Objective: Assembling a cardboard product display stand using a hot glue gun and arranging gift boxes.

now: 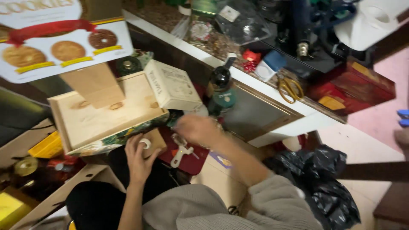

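A small white roll of tape (145, 143) is pinched in the fingers of the left hand (138, 159), just below the wooden box (91, 119). The right hand (197, 130) is blurred beside a white tool (181, 154); its fingers' state cannot be told.

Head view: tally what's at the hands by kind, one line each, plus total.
Hands: 2 (left hand, right hand)
Wooden tray: 1
White tape roll at the left fingers: 1
White box: 1
Dark bottle: 1
Yellow-handled scissors: 1
Total: 7
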